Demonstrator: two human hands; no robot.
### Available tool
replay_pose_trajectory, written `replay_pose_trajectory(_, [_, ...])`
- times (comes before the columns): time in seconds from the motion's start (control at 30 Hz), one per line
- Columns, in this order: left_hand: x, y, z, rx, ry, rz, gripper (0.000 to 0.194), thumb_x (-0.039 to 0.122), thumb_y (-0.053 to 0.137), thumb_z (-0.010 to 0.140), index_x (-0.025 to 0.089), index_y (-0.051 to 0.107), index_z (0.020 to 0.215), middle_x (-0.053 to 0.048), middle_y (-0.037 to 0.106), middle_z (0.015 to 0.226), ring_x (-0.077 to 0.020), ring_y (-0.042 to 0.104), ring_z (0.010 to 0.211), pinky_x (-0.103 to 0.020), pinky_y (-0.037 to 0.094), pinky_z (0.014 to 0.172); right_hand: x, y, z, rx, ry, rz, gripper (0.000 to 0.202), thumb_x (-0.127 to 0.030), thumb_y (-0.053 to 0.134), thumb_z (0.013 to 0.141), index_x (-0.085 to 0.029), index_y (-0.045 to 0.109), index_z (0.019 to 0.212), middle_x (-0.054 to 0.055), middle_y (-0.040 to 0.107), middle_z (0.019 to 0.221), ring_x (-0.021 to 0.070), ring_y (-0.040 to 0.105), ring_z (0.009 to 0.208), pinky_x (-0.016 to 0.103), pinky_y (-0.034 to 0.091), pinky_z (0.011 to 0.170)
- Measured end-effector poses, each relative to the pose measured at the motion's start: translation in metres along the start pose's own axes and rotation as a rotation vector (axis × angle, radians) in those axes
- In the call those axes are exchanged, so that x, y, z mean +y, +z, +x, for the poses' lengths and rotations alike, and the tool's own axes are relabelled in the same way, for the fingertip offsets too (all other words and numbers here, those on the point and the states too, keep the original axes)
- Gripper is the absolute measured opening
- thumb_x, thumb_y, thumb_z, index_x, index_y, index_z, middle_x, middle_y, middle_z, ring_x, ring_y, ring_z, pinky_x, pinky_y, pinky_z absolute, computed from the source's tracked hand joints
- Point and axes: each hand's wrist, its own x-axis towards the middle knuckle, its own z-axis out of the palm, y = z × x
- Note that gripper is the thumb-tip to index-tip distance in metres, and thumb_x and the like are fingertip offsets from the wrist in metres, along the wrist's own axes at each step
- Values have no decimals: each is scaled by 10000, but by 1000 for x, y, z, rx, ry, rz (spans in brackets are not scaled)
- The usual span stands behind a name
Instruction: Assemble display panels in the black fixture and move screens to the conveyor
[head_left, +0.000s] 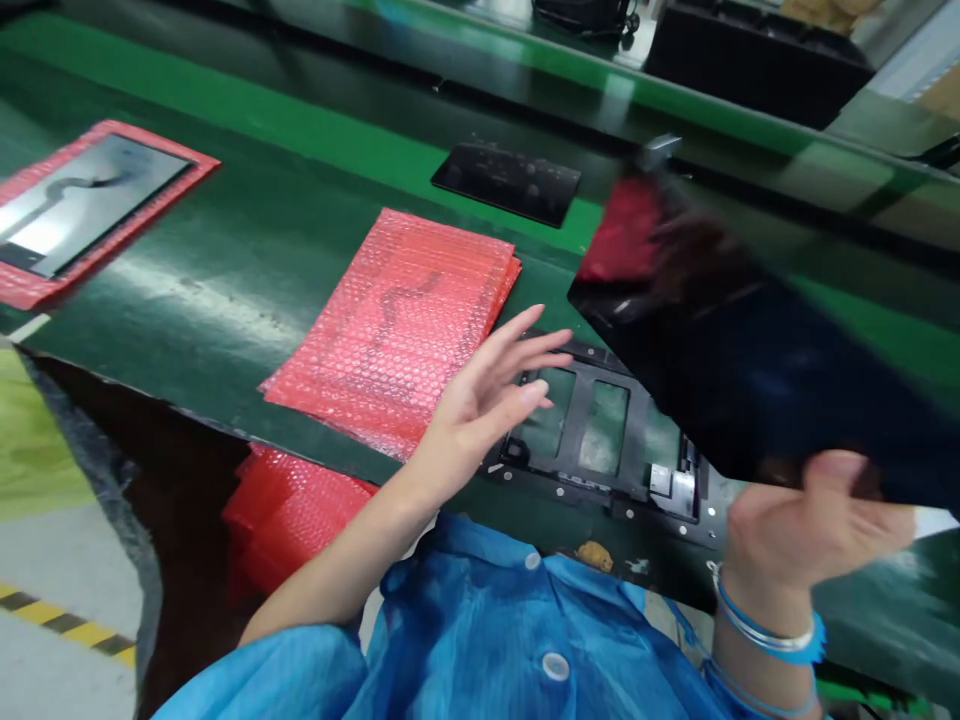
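My right hand (817, 520) grips the lower edge of a glossy dark panel (780, 370), which is tilted up above the bench and blurred by motion. My left hand (502, 390) has its fingers apart and holds nothing; it hovers between a stack of red bubble-wrap bags (405, 330) and a black frame (637, 430). That frame lies flat on the green bench, with rectangular openings and small round metal spots along its border. The raised panel partly hides its right side.
A dark flat panel (510, 182) lies farther back on the green strip. At the far left, a screen (97, 200) rests on red bubble wrap (206, 162). More red bags (300, 510) sit below the bench edge.
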Motion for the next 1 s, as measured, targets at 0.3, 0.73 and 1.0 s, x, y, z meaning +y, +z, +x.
replay_pose_trajectory(0.3, [-54, -46, -11, -3, -101, 579, 738, 589, 538, 960, 230, 345, 1575, -141, 426, 1594, -301, 326, 1516, -490, 218, 1257, 23, -17, 12, -227, 839, 134, 388, -333, 848, 611, -157, 724, 933, 31, 728, 807, 260, 722, 907, 475, 566, 955])
replay_pose_trajectory(0.73, [-68, -48, -11, -200, -11, 832, 712, 616, 472, 987, 302, 290, 1600, -105, 221, 1689, -292, 163, 1571, -533, 165, 1256, 30, -8, 6, -389, 959, 64, 409, -337, 875, 568, -174, 706, 903, 29, 720, 750, 274, 734, 864, 443, 596, 850])
replay_pose_trajectory(1.0, [-70, -48, -11, -216, 16, 849, 688, 593, 465, 995, 305, 300, 1599, -104, 204, 1693, -310, 166, 1568, -539, 179, 1250, 26, -5, 3, -404, 952, 29, 429, -353, 884, 568, -173, 717, 920, 29, 718, 734, 280, 731, 883, 449, 590, 856])
